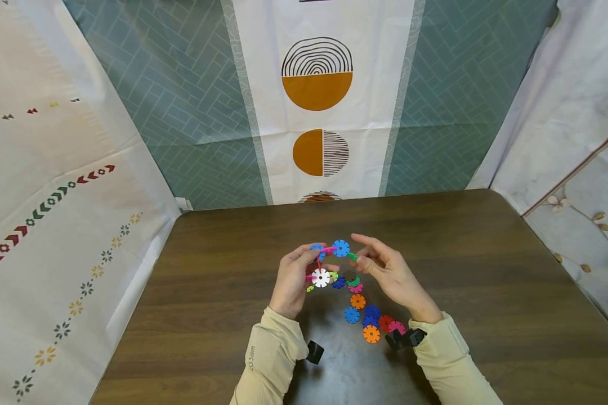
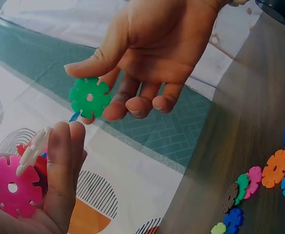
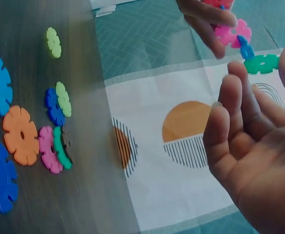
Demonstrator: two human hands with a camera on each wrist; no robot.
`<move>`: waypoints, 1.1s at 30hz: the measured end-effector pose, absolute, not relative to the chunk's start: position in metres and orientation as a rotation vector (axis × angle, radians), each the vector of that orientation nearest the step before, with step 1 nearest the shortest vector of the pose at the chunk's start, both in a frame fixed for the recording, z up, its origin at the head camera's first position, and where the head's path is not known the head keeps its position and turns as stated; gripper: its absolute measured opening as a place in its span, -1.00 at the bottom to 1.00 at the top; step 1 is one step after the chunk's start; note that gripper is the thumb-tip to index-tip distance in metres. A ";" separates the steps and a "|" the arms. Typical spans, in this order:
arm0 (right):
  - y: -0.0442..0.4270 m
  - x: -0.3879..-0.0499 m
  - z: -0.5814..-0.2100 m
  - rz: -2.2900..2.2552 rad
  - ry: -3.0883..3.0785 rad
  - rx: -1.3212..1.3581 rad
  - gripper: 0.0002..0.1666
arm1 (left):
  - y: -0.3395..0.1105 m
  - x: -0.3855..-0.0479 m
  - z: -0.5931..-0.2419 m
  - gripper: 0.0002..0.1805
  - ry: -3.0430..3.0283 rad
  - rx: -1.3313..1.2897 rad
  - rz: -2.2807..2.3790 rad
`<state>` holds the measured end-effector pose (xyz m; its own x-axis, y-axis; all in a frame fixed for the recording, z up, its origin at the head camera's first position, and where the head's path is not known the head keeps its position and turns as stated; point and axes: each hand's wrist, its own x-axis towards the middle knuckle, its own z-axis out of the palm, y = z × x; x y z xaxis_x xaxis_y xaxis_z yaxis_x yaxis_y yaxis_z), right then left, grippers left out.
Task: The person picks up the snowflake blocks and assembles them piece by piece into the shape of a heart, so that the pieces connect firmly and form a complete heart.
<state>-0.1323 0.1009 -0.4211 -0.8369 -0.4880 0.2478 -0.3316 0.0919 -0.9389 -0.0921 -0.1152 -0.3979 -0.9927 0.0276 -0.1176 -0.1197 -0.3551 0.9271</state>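
Note:
The left hand (image 1: pixel 289 284) grips a joined chain of notched plastic interlocking discs. A white disc (image 1: pixel 316 274), a pink disc (image 2: pixel 1 184) and a red piece show near its fingers. Farther along are a blue disc (image 1: pixel 341 244) and another pink one (image 3: pixel 226 35). At the chain's right end is a green disc (image 2: pixel 97 92), joined edgewise to the blue disc. The right hand (image 1: pixel 395 278) pinches this green disc by thumb and index finger, its other fingers loosely bent and apart from it. Both hands are raised above the table, and the left fingers partly hide the chain.
Loose discs lie on the brown table (image 1: pixel 223 315) below and between the hands: an orange disc (image 3: pixel 14 126), a light blue disc (image 1: pixel 348 318), dark blue, red and pink ones. A patterned cloth (image 1: pixel 197 84) hangs behind the table's far edge.

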 end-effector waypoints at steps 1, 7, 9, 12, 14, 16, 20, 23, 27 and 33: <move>0.101 -0.133 -0.421 -1.845 2.215 -0.852 -0.46 | -0.115 -0.092 -0.398 -0.63 1.730 -0.122 2.505; 0.105 -0.132 -0.420 -1.719 2.187 -0.907 -0.42 | -0.115 -0.092 -0.399 -0.60 1.729 -0.085 2.470; 0.106 -0.132 -0.421 -1.702 2.154 -0.929 -0.43 | -0.115 -0.091 -0.399 -0.62 1.718 -0.081 2.473; 0.107 -0.133 -0.420 -1.704 2.094 -0.968 -0.41 | -0.115 -0.091 -0.398 -0.63 1.721 -0.088 2.469; 0.107 -0.133 -0.419 -1.706 2.066 -0.994 -0.41 | -0.115 -0.091 -0.398 -0.63 1.728 -0.093 2.460; 0.108 -0.134 -0.419 -1.701 2.056 -1.007 -0.42 | -0.116 -0.091 -0.397 -0.63 1.744 -0.095 2.448; 0.108 -0.134 -0.419 -1.684 2.073 -1.002 -0.45 | -0.116 -0.092 -0.397 -0.63 1.765 -0.094 2.440; 0.108 -0.135 -0.419 -1.674 2.102 -1.010 -0.46 | -0.115 -0.092 -0.397 -0.63 1.778 -0.093 2.436; 0.107 -0.134 -0.418 -1.669 2.134 -1.048 -0.47 | -0.113 -0.092 -0.399 -0.66 1.764 -0.097 2.448; 0.108 -0.133 -0.418 -1.673 2.137 -1.091 -0.47 | -0.110 -0.092 -0.399 -0.67 1.755 -0.118 2.464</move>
